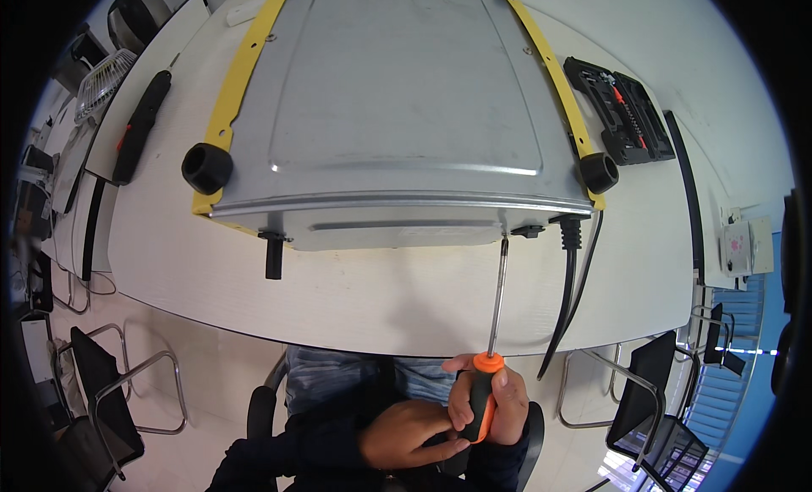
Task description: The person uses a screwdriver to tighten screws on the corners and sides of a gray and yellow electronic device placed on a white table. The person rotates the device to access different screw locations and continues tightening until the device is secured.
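Note:
My right hand [509, 407] is wrapped round the orange and dark handle of a screwdriver [497, 306]. Its long metal shaft points away from me, with the tip against the near face of a grey metal appliance casing [397, 94], beside a small black fitting [529, 231]. From the left, my left hand [404, 434] reaches across, back up, its thumb and fingers closed at the lower part of the handle; some of its fingertips are hidden. The casing has yellow side strips [241, 77] and black round feet [207, 168].
A black power cord [568, 280] hangs from the casing's right end, over the table edge. On the white table [355, 297] lie a cordless power screwdriver [142, 124] at left and an opened black bit case [630, 120] at right. Chairs [106, 399] stand on both sides.

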The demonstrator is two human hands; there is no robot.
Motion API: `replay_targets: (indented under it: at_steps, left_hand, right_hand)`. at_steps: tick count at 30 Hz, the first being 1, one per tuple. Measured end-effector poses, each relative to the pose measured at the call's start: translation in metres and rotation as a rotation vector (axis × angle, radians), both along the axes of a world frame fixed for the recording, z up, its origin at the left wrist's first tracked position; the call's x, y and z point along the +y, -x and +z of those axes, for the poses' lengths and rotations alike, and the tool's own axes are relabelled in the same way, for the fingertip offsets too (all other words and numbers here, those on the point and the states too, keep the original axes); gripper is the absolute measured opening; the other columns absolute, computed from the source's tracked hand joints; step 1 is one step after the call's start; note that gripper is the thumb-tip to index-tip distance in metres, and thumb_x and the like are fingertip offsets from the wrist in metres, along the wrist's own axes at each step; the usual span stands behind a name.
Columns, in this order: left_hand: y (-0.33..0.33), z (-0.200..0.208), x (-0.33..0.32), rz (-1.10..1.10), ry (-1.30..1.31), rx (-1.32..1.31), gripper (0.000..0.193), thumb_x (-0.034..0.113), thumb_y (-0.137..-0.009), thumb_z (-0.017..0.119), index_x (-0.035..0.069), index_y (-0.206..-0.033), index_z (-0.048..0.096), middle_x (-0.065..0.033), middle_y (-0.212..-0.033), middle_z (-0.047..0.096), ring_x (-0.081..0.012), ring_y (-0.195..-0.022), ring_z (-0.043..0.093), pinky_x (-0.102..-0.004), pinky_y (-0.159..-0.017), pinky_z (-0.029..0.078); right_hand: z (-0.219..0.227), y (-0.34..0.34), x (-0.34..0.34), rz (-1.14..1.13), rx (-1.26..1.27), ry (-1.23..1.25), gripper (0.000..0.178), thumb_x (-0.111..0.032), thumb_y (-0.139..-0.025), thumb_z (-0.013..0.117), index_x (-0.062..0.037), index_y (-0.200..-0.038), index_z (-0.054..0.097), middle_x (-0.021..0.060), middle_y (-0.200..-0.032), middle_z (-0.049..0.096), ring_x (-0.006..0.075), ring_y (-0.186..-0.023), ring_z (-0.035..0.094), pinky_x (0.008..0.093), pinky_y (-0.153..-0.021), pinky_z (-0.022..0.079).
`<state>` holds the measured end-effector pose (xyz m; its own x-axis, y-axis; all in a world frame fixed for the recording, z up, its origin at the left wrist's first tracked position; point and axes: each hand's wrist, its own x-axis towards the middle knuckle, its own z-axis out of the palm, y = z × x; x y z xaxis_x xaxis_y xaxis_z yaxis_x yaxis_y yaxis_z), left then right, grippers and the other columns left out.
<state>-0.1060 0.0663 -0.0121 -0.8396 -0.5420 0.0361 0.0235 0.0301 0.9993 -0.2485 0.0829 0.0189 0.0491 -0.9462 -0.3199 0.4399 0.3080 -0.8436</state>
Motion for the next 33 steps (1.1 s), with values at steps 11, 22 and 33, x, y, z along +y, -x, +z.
replay_targets:
  at_steps: [11,22,33]
  left_hand:
    - [0.000,-0.006,0.010,-0.142,-1.006,0.301,0.020,0.010,-0.083,0.051,-0.001,-0.100,0.049,-0.0115,-0.096,0.056,-0.0195,-0.092,0.054,-0.0306,-0.083,0.040]
    - [0.011,0.005,0.008,0.204,-0.692,0.188,0.038,0.018,-0.072,0.067,0.001,-0.099,0.047,-0.0064,-0.087,0.055,-0.0145,-0.085,0.054,-0.0267,-0.079,0.040]
    - [0.000,0.000,0.004,0.165,-0.451,0.110,0.040,0.020,-0.078,0.060,-0.001,-0.106,0.041,-0.0084,-0.086,0.054,-0.0155,-0.084,0.052,-0.0270,-0.076,0.040]
  right_hand:
    - [-0.005,0.011,0.001,0.170,-0.173,0.072,0.053,-0.035,-0.090,0.021,0.0135,-0.101,0.042,0.0113,-0.064,0.052,0.0145,-0.055,0.048,0.0226,-0.057,0.041]
    - [0.017,-0.008,0.005,-0.078,0.282,0.019,0.049,-0.023,-0.080,0.049,0.0090,-0.115,0.037,0.0144,-0.083,0.056,0.0194,-0.085,0.054,0.0298,-0.077,0.042]
    - [0.013,-0.010,0.011,-0.208,0.461,0.035,0.038,-0.007,-0.080,0.050,0.0075,-0.114,0.041,0.0158,-0.093,0.056,0.0204,-0.083,0.057,0.0283,-0.073,0.045]
